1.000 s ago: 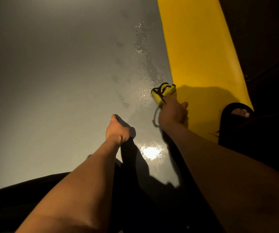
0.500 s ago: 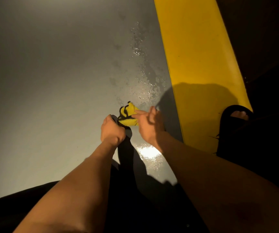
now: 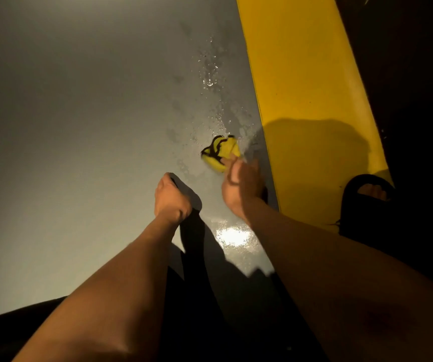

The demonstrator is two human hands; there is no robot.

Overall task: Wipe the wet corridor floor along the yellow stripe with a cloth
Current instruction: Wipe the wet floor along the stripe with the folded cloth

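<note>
- Two bare forearms reach down over a grey, glossy corridor floor point(image 3: 79, 152), seen from a head-worn camera; both hands are low over its surface.
- The right hand point(image 3: 241, 189) grips a crumpled yellow cloth with black edging point(image 3: 220, 154), its fingers curled round the near end of the bundle; the hand is slightly blurred.
- The cloth sits on the grey floor, just beside the left edge of the broad yellow painted stripe point(image 3: 301, 87) and not on it; a trail of water droplets point(image 3: 210, 74) runs along the floor beyond it, parallel to the stripe.
- The left hand point(image 3: 172, 199) is closed in a fist with nothing visible inside it, knuckles towards the floor; whether it bears on the surface cannot be told; it lies near the right hand but apart from it and from the cloth.
- A bright patch of reflected light point(image 3: 232, 235) shines on the wet floor between the two wrists; dark shadows of the arms fall across the floor and the stripe.
- A foot in a black open-toed sandal point(image 3: 366, 194) rests at the stripe's near right edge; darkness covers the ground beyond.
</note>
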